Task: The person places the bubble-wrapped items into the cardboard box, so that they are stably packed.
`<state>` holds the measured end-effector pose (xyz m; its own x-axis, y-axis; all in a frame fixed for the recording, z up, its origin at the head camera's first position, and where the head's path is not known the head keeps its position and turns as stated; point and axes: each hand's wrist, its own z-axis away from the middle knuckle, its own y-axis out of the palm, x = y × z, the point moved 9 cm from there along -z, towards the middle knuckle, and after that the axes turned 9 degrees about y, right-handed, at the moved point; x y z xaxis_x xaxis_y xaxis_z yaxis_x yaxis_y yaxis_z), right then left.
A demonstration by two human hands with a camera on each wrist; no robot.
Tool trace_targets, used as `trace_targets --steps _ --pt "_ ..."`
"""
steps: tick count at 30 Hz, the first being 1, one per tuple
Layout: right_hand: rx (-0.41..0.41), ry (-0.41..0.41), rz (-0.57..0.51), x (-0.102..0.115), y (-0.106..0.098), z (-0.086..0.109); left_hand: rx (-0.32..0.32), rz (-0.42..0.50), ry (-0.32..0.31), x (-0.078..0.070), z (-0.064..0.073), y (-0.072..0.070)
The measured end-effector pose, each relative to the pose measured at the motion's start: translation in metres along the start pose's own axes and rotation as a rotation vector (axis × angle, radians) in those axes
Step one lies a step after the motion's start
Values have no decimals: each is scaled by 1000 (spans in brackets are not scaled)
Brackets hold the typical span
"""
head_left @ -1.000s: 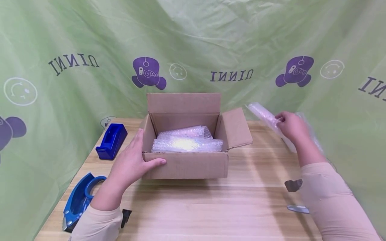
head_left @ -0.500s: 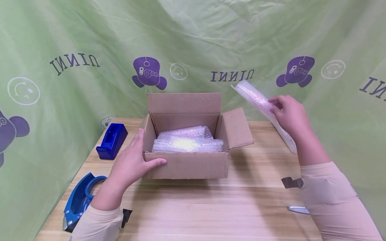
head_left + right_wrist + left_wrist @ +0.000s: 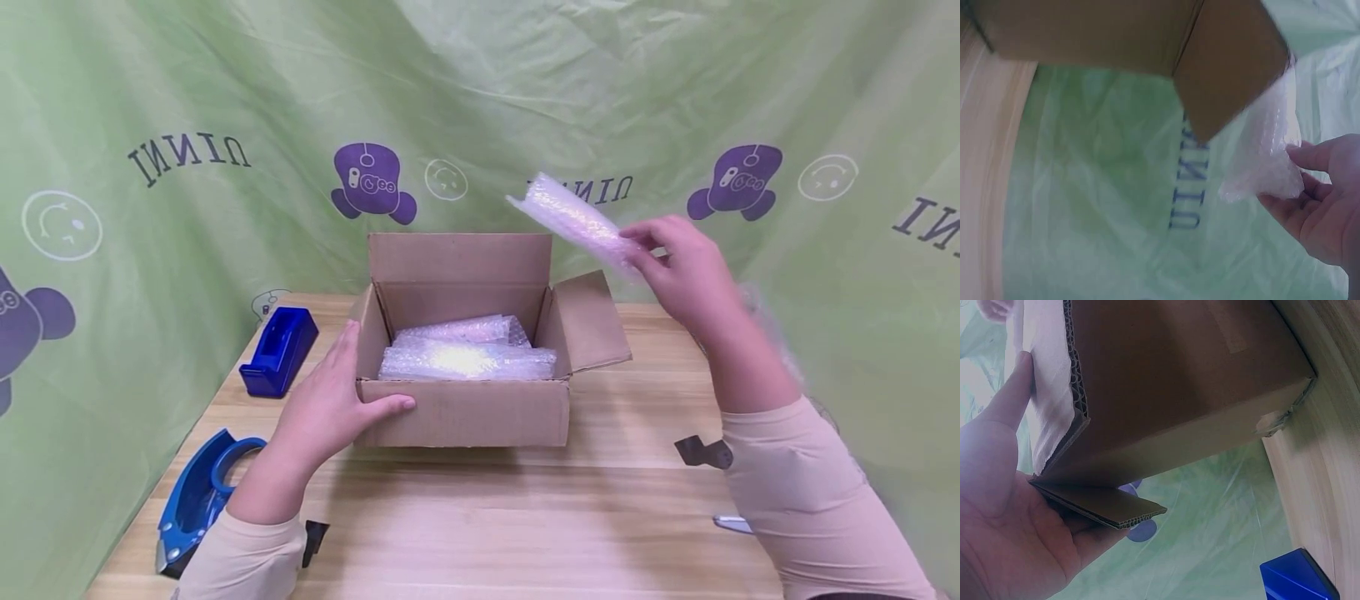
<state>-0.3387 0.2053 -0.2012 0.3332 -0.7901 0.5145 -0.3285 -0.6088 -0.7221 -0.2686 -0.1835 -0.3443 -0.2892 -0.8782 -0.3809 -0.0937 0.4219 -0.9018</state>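
Observation:
An uncovered cardboard box point(image 3: 465, 414) stands mid-table with its flaps spread. Inside lie rolls of bubble wrap point(image 3: 465, 360), one along the front side and another behind it. My left hand point(image 3: 322, 408) grips the near left corner. In the left wrist view its thumb lies along one flap point(image 3: 1050, 381) and its fingers sit behind the other flap point(image 3: 1107, 506). My right hand point(image 3: 686, 267) pinches the end of another bubble-wrap roll point(image 3: 573, 218), raised and slanting above the box's right back side. In the right wrist view that roll point(image 3: 1263, 159) is partly hidden behind the right flap point(image 3: 1229, 69).
On the left of the wooden table point(image 3: 525, 525) are a blue desk tape dispenser point(image 3: 273, 367) and a blue hand-held tape dispenser point(image 3: 187, 492), partly behind my left forearm. A small silvery pointed object point(image 3: 732, 523) shows beside my right sleeve. Green printed cloth point(image 3: 480, 100) hangs behind.
My right hand has lifted the bubble-wrap roll up from the right side and carried it left toward the box. The left hand and the box have stayed put.

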Motion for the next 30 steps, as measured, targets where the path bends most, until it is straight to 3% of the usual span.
trace_targets --steps 6,15,30 --pt "51 -177 -15 34 25 3 -5 1 -4 0 1 0" --pt "215 -318 34 66 75 11 -5 4 -1 0 1 1" --pt "384 -371 152 77 136 8 -3 1 7 0 -1 1"
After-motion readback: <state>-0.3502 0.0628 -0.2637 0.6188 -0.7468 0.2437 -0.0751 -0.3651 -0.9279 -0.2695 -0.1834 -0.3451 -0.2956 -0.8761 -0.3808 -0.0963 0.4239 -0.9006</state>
